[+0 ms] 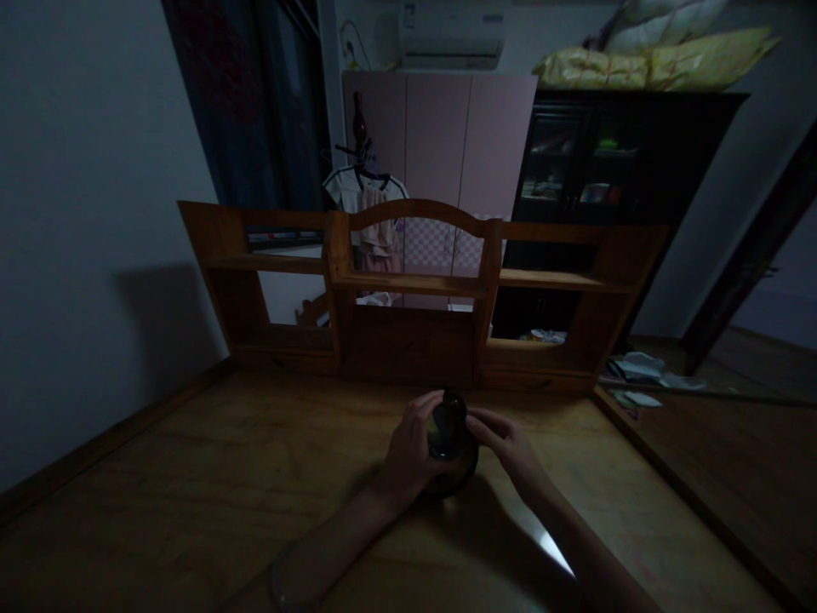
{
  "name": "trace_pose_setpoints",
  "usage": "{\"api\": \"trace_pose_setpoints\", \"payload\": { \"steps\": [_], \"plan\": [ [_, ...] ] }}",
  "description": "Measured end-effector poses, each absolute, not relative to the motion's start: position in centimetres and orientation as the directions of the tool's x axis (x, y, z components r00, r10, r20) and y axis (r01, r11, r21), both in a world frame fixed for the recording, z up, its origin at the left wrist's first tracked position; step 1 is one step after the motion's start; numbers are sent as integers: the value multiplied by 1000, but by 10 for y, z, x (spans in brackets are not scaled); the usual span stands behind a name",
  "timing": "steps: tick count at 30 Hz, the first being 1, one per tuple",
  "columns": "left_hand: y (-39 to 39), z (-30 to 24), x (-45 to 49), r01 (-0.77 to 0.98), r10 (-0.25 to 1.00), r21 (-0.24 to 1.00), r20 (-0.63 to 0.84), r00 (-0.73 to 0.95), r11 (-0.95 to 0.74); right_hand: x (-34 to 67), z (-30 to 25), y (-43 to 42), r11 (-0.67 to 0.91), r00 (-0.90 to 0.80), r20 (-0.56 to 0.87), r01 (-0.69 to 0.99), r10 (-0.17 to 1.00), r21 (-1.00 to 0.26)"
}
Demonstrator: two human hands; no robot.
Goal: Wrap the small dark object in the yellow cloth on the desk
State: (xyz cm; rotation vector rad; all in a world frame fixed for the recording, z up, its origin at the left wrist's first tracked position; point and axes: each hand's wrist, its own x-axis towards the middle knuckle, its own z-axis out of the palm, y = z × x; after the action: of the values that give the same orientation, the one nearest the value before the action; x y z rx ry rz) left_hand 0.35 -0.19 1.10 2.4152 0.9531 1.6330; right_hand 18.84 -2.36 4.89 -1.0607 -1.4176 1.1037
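Now you have a dark round vessel [452,447] clasped between both hands at the back middle of the wooden desk [191,494], just in front of the shelf unit [408,340]. Your left hand [412,447] wraps around its left side, fingers curled over the top. Your right hand [504,443] pinches its upper right edge with the fingertips; the dim light hides what the vessel is.

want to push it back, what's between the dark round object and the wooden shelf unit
In the head view, only bare desk top lies between the dark round object and the shelf unit.
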Motion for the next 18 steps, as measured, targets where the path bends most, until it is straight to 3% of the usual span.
{"api": "trace_pose_setpoints", "payload": {
  "steps": [18],
  "plan": [
    [-5,14,2,466,536,374,795,284,-802,189,44,-22,313,-83,304,126,949,-941]
  ]
}}
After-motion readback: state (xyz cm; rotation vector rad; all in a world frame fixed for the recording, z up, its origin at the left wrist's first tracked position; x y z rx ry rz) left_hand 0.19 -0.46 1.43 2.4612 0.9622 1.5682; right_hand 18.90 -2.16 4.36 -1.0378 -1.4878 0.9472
